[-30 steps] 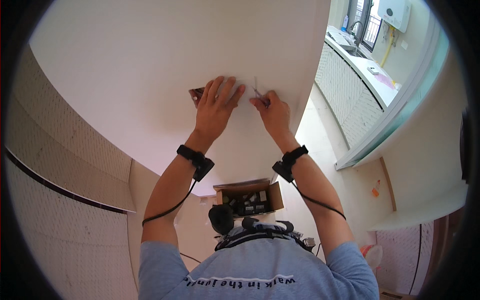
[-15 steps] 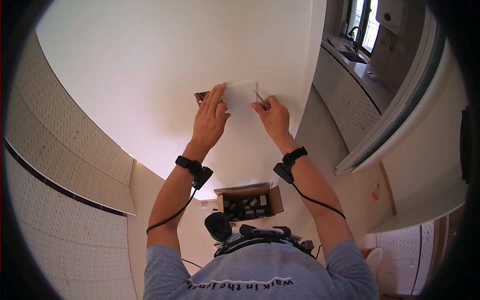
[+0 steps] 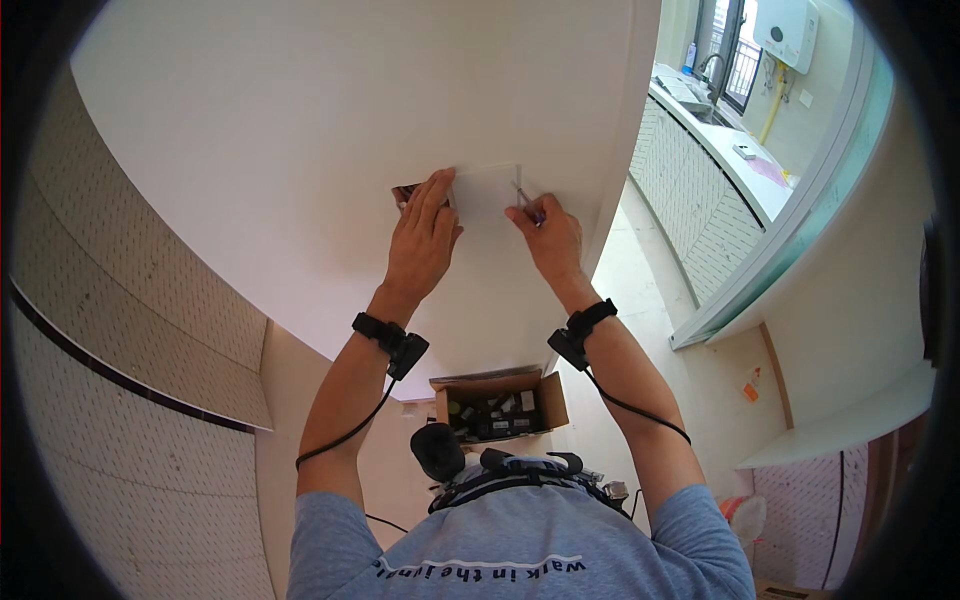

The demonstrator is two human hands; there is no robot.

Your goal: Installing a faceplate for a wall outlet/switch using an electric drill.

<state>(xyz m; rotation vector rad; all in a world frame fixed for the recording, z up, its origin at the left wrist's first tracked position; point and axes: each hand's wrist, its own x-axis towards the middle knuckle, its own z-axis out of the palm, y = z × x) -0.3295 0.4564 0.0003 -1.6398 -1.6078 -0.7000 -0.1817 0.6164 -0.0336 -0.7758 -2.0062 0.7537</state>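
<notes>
On the white wall in front of me sits a square white cover plate [image 3: 487, 188]. My left hand [image 3: 420, 240] lies with fingers stretched along the plate's left edge. Partly hidden behind those fingers is a cut-out [image 3: 402, 194] in the wall with something dark and reddish inside, too small to make out. My right hand [image 3: 553, 240] is closed around a small screwdriver [image 3: 519, 190], whose thin shaft points up and left at the plate's right edge. Most of its handle is hidden by my fingers, and whether the tip touches the plate I cannot tell.
Below the wall, an open cardboard box [image 3: 553, 400] holds several small dark and pale boxes. To the right, past a sliding door frame [image 3: 790, 240], runs a kitchen counter [image 3: 720, 135] with a sink [image 3: 712, 117]. Patterned film-covered panels [image 3: 140, 290] curve along the left.
The kitchen at the right looks much brighter, and the wall slightly dimmer. Both hands keep almost the same place, with the screwdriver still at the plate's right edge.
</notes>
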